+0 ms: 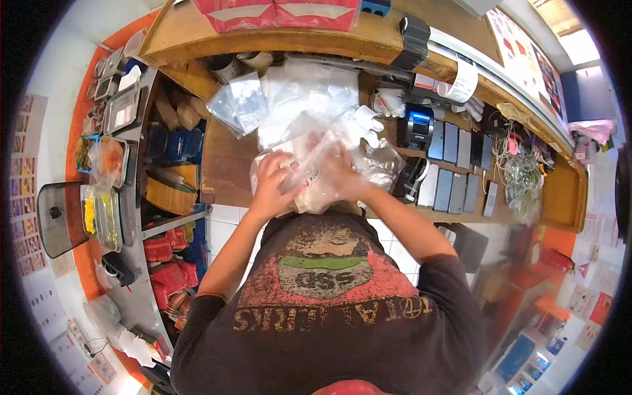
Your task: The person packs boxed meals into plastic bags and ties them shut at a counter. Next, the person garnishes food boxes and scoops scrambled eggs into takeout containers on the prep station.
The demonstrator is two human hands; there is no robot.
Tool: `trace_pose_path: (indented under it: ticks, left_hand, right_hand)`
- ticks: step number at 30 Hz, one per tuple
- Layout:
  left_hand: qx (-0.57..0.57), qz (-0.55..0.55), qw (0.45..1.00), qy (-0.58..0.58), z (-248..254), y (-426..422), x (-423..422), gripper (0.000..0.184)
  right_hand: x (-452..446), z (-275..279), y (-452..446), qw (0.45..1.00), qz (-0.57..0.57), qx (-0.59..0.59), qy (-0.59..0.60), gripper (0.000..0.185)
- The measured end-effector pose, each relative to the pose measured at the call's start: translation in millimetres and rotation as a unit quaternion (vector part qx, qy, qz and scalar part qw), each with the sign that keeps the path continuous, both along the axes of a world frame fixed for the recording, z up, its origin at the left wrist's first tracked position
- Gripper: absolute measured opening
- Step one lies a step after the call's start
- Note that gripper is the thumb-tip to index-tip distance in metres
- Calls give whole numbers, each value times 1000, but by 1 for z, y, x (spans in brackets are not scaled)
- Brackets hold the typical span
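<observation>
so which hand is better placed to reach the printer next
Probably the right hand: it is nearer the printer, on that side of the bag, while the left hand is farther across. Both hands are at the bag.

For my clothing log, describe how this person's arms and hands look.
The left sleeve and right sleeve are dark and short, leaving the forearms bare. The left hand and right hand wear no gloves; blur hides finer detail on the right.
</observation>
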State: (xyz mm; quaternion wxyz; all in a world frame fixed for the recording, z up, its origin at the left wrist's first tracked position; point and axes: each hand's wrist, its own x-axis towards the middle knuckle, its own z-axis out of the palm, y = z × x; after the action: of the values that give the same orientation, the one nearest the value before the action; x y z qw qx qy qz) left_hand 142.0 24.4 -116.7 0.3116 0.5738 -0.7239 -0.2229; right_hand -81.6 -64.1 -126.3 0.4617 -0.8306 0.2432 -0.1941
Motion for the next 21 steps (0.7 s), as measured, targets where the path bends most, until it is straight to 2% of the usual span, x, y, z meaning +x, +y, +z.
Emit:
trace_pose_path:
  ticks: [1,2,3,5,6,7,9,10,12,13,15,16,17,19,20,21]
  left_hand:
    - [16,11,999,42,-12,-5,-4,55]
    - [33,22,996,83,-24,-7,-6,42]
    - [34,22,996,79,-22,-6,-13,42]
    - [-4,111,969,221,-16,-6,-37,27]
    - [-24,113,947,300,-6,-12,-48,26]
    - [-22,113,947,300,2,-10,-49,26]
    - [78,121,924,355,10,-6,-51,47]
    - [81,120,924,354,2,-4,-45,47]
    - [-181,30,947,265,-18,-5,-23,87]
    - [-181,26,947,265,-6,-8,-12,87]
    - [-151,38,966,204,18,-9,5,121]
    - [-10,37,973,228,8,-4,5,129]
    - [-6,37,973,228,-5,0,2,129]
    - [50,-4,989,141,-24,-3,-11,120]
    - [48,-5,989,138,-31,-7,-21,116]
    - [41,-2,989,144,-34,-13,-31,111]
  right_hand:
    - [15,0,3,993,-20,47,-109,103]
    - [21,2,-2,985,54,-148,76,70]
    - [28,1,1,985,53,-147,72,70]
    - [39,-6,9,989,-44,-141,-24,49]
    - [40,-11,13,983,-72,-164,-39,48]
    - [43,-18,13,983,-73,-162,-38,48]
    - [47,-30,7,996,-52,-73,-11,47]
    - [47,-29,10,996,-55,-70,-10,47]
    - [47,-24,9,992,-81,-97,19,43]
    - [45,-27,6,991,-85,-97,19,43]
    - [43,-23,0,990,-117,78,-27,38]
    - [43,-15,2,928,-163,328,-65,33]
    - [45,-8,8,927,-164,332,-64,33]
    - [56,15,9,945,-142,236,-177,29]
    - [63,29,11,964,-145,150,-162,31]
    - [67,34,16,964,-147,152,-162,31]
